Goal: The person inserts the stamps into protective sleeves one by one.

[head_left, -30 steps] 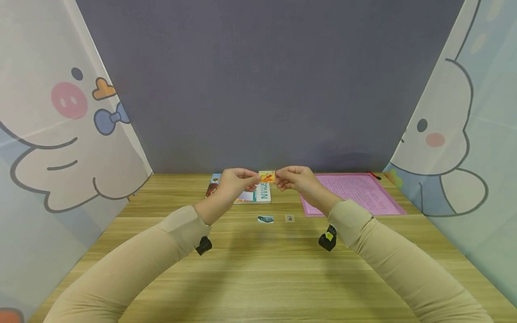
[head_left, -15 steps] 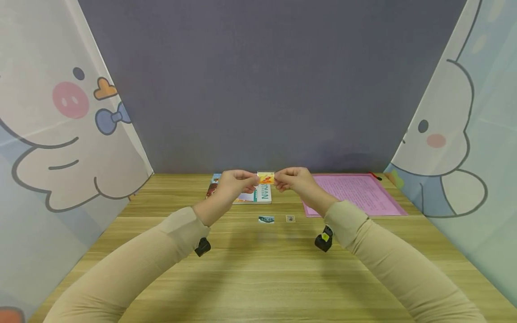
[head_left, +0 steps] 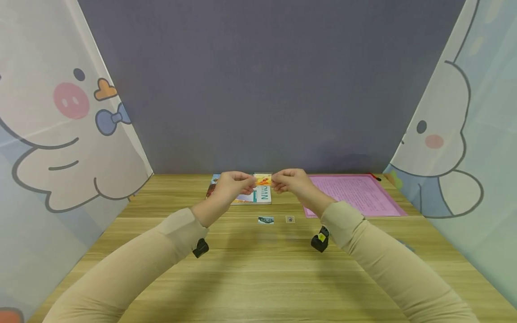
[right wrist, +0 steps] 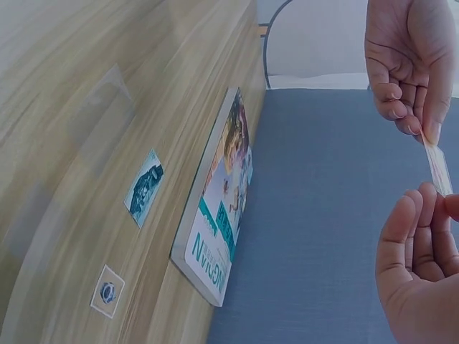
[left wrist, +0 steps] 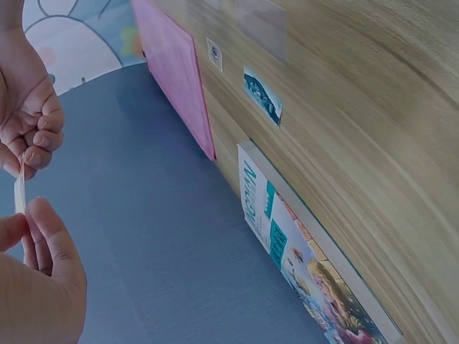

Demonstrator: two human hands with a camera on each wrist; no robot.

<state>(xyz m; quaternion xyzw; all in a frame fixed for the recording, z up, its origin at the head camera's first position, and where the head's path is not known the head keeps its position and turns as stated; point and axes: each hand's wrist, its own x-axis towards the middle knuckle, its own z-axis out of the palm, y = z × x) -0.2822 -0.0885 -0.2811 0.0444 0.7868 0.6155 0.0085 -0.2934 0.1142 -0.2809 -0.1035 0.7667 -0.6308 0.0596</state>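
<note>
While both arms reach out over the wooden tabletop [head_left: 258, 278], your left hand [head_left: 230, 186] and right hand [head_left: 292, 181] each pinch one end of a small orange-and-yellow card [head_left: 263, 179], every grip pressed tight on it, holding it in the air above a picture book [head_left: 252, 194]. Below, two tiny cards [head_left: 265, 220] lie flat, and a pink sheet [head_left: 355, 193] rests to your right.

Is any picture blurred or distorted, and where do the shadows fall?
Head view: sharp, wide-angle bending at the sides; soft shadows on the wooden table under both arms. Left wrist view: near tabletop smeared, book clear. Right wrist view: near wood blurred, the small card between the fingers slightly soft.
</note>
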